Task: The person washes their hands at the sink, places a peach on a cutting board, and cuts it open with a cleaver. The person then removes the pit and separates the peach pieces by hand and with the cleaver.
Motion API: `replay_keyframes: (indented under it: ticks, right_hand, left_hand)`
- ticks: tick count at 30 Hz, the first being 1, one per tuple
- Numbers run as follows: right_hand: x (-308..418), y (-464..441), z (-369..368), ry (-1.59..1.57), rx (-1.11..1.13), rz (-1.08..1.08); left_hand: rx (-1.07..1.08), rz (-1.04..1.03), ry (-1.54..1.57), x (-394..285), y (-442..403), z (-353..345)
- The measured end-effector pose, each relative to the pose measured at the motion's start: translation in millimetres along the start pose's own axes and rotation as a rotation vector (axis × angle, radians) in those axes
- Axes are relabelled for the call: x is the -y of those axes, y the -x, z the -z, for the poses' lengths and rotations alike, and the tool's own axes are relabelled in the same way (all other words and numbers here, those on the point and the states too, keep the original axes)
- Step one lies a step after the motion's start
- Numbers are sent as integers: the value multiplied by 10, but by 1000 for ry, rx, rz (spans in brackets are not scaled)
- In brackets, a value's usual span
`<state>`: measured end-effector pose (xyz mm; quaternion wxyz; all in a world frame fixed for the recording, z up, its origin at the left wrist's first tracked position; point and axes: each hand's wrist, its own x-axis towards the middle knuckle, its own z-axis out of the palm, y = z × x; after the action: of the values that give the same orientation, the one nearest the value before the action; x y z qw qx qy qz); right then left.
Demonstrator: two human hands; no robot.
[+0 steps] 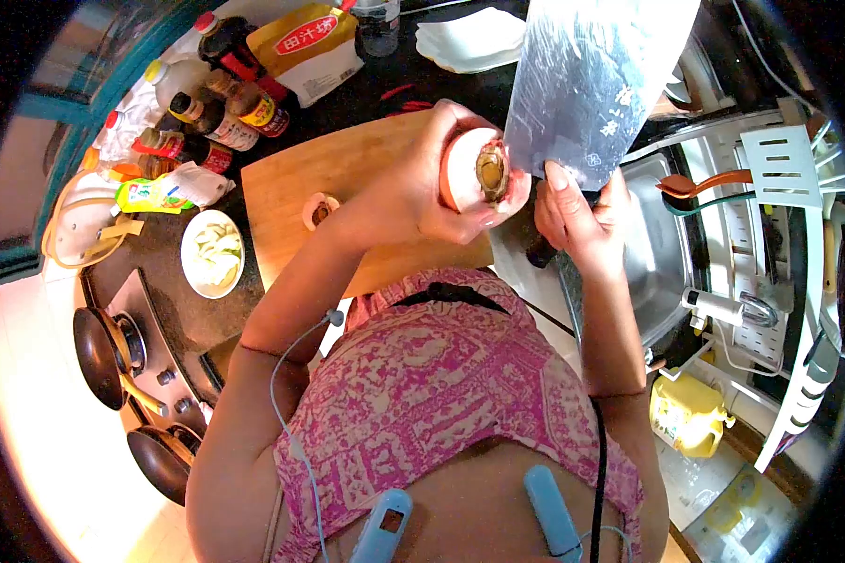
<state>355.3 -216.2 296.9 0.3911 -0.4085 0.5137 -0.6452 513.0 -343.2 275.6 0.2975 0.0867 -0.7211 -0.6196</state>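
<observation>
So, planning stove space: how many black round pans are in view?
2: one black round pan at picture left; another black round pan lower down. More may be hidden.

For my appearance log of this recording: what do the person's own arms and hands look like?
The left hand and right hand are ungloved, the arms without sleeves. A thin pale cable hangs near the left one, a black cord near the right. The garment is pink with a cream pattern.

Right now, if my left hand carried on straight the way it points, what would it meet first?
Most likely the cleaver held in your right hand: its blade stands just beyond your left hand and the pale vegetable it grips. Depth is unclear from one view.
</observation>
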Motion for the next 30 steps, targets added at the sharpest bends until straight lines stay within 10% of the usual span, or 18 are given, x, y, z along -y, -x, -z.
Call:
replay_keyframes:
  ticks: [13,30]
  right_hand:
    - [110,-38,-125,5,-90,155]
    - [-78,3,-283,-22,-143,90]
  left_hand:
    - [27,-80,-190,-122,-3,44]
    - [-229,-87,341,110,23,-95]
